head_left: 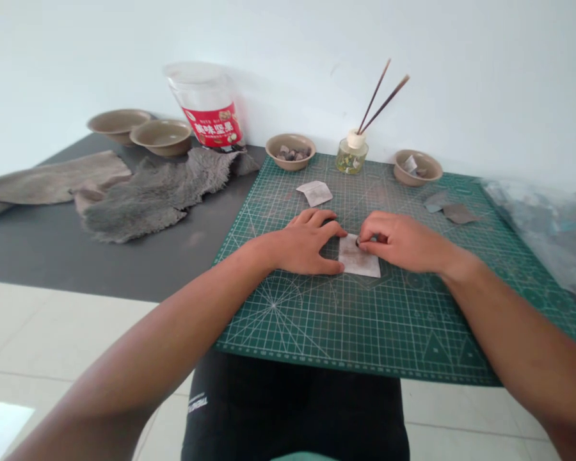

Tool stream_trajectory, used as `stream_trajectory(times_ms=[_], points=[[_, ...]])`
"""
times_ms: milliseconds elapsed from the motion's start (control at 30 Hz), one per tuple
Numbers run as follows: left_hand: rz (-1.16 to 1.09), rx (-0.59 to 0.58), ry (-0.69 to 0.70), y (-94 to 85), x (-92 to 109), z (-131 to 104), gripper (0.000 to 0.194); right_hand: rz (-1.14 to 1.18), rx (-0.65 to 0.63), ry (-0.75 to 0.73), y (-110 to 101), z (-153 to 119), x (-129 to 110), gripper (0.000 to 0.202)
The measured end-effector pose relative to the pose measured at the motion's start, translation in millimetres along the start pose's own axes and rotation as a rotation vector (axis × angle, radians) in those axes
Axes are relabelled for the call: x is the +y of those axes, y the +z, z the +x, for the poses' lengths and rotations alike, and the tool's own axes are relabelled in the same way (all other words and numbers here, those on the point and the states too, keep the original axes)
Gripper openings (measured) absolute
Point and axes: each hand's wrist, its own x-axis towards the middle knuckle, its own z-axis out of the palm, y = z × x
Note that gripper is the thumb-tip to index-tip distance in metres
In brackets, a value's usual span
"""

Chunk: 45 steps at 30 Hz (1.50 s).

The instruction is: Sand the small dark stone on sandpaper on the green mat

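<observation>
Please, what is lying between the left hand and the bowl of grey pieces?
In the head view, a creased whitish sheet lies on the mat between the left hand and the bowl.

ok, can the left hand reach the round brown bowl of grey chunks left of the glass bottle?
Likely yes: just a low, pale folded piece lies near the path from the left hand to the open-topped brown bowl; the hand must first leave the pale square sheet.
</observation>
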Motion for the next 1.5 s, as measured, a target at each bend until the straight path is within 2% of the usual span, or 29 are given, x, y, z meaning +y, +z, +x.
stream_trajectory(times_ms=[100,233,267,400,467,533,600,733,767,833,900,933,1000,1100,1167,1233,1267,1333,1433,1500], points=[[-0.007,-0.017,0.005,-0.8,0.3,0.1,0.076,0.078,-0.095,-0.050,0.7,-0.1,-0.7,0.011],[-0.003,-0.022,0.000,-2.1,1.1,-0.1,0.075,-0.004,0.045,0.017,-0.6,-0.7,0.1,0.010],[-0.003,-0.022,-0.005,-2.2,1.2,-0.1,0.075,-0.020,0.046,0.035,-1.5,-1.1,0.3,0.009],[-0.002,-0.024,0.004,-2.4,1.4,0.0,0.077,0.066,-0.101,-0.018,-1.1,-1.8,-2.1,0.010],[0.003,-0.029,0.010,-2.5,1.5,0.0,0.076,0.059,-0.044,-0.032,1.5,0.2,-2.0,0.010],[0.008,-0.026,0.009,-2.7,1.7,0.0,0.075,-0.016,0.076,0.019,2.2,2.6,1.0,0.010],[0.009,-0.021,0.004,-3.0,2.1,0.0,0.075,-0.074,0.114,0.073,0.2,3.2,4.5,0.009],[0.008,-0.035,0.005,-3.6,2.5,0.2,0.077,0.030,-0.101,0.002,-2.4,-0.1,1.8,0.011],[0.009,-0.037,0.005,-3.6,2.4,0.3,0.077,0.054,-0.113,-0.022,-1.5,-0.4,0.0,0.012],[0.011,-0.036,0.005,-3.4,1.9,0.6,0.077,0.034,-0.028,-0.015,0.6,0.5,-1.5,0.012],[0.012,-0.028,0.003,-3.0,1.5,0.8,0.077,-0.044,0.085,0.052,0.2,2.0,0.4,0.012],[0.013,-0.025,0.002,-2.8,1.4,0.9,0.077,-0.073,0.101,0.085,-1.0,2.2,1.8,0.011],[0.011,-0.025,0.001,-2.8,1.4,0.8,0.077,-0.055,0.015,0.094,-3.9,1.2,3.0,0.011],[0.003,-0.040,0.004,-3.3,1.9,0.6,0.077,0.071,-0.143,0.002,-3.8,-0.6,-0.3,0.011],[0.003,-0.042,0.003,-3.2,1.9,0.6,0.077,0.052,-0.063,-0.010,-1.7,0.6,-2.1,0.011],[0.007,-0.030,-0.002,-2.7,1.6,0.7,0.076,-0.048,0.069,0.068,-1.4,2.4,-1.2,0.011],[0.009,-0.024,-0.005,-2.3,1.4,0.8,0.076,-0.083,0.083,0.102,-2.2,2.8,-0.4,0.011],[0.010,-0.019,-0.005,-1.7,1.1,1.0,0.077,-0.092,0.031,0.120,-4.3,2.0,0.0,0.010],[0.013,-0.027,0.006,-1.9,1.4,1.0,0.077,0.024,-0.098,0.011,-2.7,-0.2,-3.6,0.011],[0.018,-0.030,0.003,-2.7,2.0,0.9,0.077,0.041,-0.048,-0.027,0.6,0.5,-4.5,0.011]])
